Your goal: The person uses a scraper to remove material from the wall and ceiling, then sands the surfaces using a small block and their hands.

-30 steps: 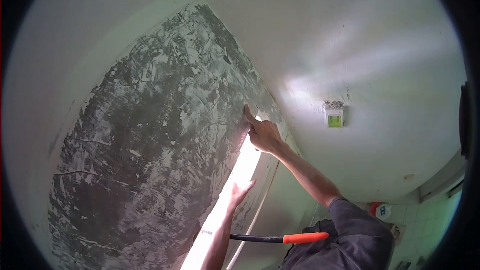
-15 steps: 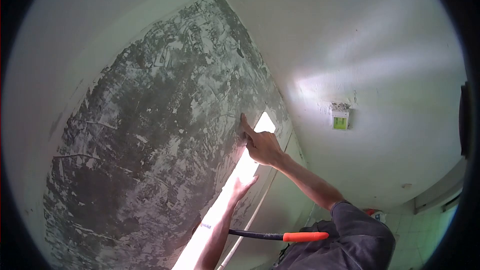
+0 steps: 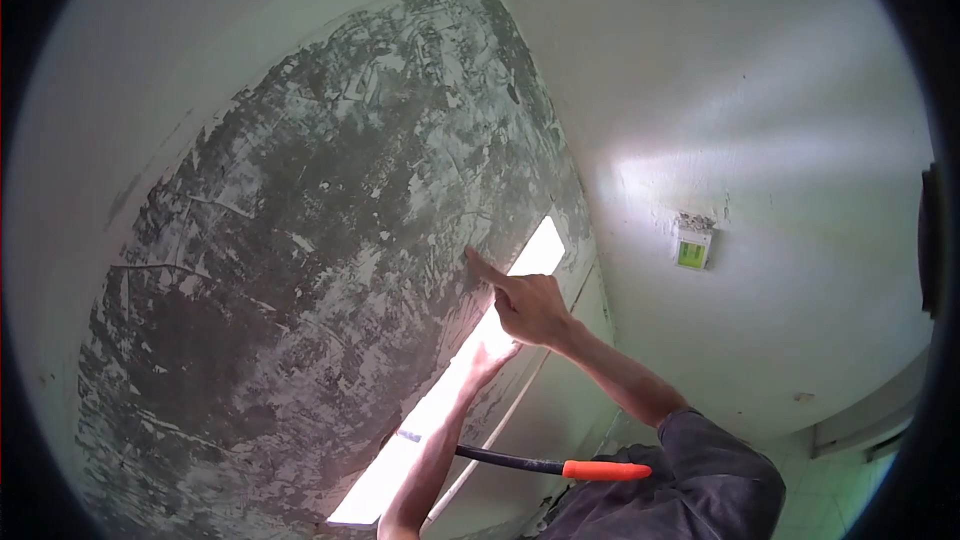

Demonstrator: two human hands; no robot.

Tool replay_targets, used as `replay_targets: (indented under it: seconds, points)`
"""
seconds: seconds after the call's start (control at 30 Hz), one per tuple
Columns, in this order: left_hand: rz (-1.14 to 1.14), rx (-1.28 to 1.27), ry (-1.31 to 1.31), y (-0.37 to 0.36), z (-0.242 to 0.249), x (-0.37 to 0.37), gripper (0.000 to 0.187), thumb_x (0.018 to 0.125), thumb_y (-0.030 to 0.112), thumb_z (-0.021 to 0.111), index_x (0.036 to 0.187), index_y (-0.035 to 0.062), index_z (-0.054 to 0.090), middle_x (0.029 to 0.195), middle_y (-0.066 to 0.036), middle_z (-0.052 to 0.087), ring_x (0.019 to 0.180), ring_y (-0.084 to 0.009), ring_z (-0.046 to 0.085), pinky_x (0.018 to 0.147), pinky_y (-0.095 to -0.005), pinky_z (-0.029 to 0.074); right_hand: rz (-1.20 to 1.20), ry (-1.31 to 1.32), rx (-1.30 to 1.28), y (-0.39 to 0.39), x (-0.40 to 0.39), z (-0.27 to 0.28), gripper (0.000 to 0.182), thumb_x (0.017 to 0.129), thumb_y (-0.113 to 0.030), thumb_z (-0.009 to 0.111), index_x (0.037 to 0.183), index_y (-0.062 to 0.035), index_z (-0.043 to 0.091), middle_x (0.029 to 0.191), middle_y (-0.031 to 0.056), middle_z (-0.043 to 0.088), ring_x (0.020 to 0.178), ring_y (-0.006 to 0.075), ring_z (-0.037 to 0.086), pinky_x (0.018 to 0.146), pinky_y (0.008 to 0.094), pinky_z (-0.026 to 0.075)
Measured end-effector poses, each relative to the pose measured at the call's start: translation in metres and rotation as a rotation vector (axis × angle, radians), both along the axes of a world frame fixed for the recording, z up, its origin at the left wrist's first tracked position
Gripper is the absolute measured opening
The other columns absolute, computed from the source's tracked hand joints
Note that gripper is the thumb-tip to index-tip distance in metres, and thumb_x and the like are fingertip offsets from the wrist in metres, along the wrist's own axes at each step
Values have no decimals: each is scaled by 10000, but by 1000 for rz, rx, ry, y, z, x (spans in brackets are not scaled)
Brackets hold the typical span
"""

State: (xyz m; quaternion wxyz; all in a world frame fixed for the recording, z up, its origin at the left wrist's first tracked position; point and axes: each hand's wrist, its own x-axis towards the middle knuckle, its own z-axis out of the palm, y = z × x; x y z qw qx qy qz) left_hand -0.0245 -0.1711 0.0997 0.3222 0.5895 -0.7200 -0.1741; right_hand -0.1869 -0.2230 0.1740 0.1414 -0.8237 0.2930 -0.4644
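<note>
A long, glaring white strip [image 3: 440,415] slants across the patchy wall [image 3: 330,200]; its kind is hard to make out through the overexposure. Near its upper end, my right hand [image 3: 535,308] closes over it. The index finger of that hand stretches out past the strip's left edge to the wall. Just below, my left hand [image 3: 490,348] holds the strip too, its fingers partly lost in the glare and behind my right hand. A black bar with an orange handle [image 3: 606,470] lies across the view beneath my right arm, apart from both hands.
Grey and white smears cover the wall patch. On the adjoining pale wall sits a small white box with a green face [image 3: 692,252]. A thin pale pipe or cord [image 3: 490,435] runs behind my left forearm. A dark grey sleeve [image 3: 715,460] fills the lower right.
Against the wall, my right hand and the strip have shifted down and left. My left hand has come up closer to my right one. The view has turned slightly.
</note>
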Motion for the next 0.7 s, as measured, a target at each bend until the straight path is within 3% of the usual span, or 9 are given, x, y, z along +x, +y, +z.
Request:
replay_targets:
  seconds: [0.1,0.2,0.27,0.33,0.4,0.47,0.5,0.6,0.7]
  points:
    - [15,38,15,1,-7,4,742,804,462,684,1326,-9,448,1273,-214,542,1165,-340,530,976,-431,430,-76,5,-44,-12,-3,-9,702,793,-53,480,1463,-207,339,538,96,579,474,280,592,534,413,527]
    - [85,334,72,-1,-17,11,656,800,461,696,1205,-34,550,1110,-204,627,1026,-305,595,906,-416,473,-215,26,54,-27,-13,-15,650,831,-51,468,1460,-155,341,550,78,596,488,258,613,538,384,531]
    - [96,219,88,-4,-30,15,635,794,453,704,1167,-44,570,1039,-180,648,959,-269,608,858,-395,483,-170,-210,180,-48,-27,-14,686,820,-38,519,1463,-59,281,622,91,612,553,259,633,552,384,531]
    - [108,107,109,-5,-37,16,615,788,444,712,1128,-53,590,968,-157,668,892,-233,621,809,-374,493,-114,-482,2,-69,-35,-6,701,811,-13,582,1447,-21,288,707,96,629,562,215,637,595,354,539]
    - [111,281,169,-6,-37,17,624,787,445,714,1139,-52,583,978,-158,666,901,-241,620,818,-383,493,-87,-572,4,-81,-31,-3,661,787,30,606,1402,6,364,780,98,631,608,180,630,641,329,536]
    - [125,272,127,-8,-43,22,638,787,450,713,1150,-54,573,1000,-159,661,922,-240,614,831,-382,489,-234,-500,-121,-90,-26,-1,580,785,66,618,1341,8,463,815,91,670,709,188,661,696,300,536]
    - [134,264,81,-9,-45,24,652,787,455,713,1162,-56,563,1022,-160,656,942,-240,608,844,-381,485,-257,-620,-98,-92,-21,-1,404,791,72,601,1193,30,583,798,76,662,726,182,652,745,306,541]
    - [88,192,189,-9,-49,22,627,788,474,711,1088,-64,589,966,-176,652,903,-260,613,822,-389,497,-465,-734,-317,-106,-24,1,450,761,48,629,1206,-15,614,800,86,628,677,200,604,665,307,511]
    - [105,170,199,-2,-37,15,623,792,470,709,1102,-55,584,977,-172,652,916,-261,613,831,-395,496,-428,-806,-340,-103,-4,9,343,776,45,624,1106,-35,670,900,106,684,781,216,666,717,306,536]
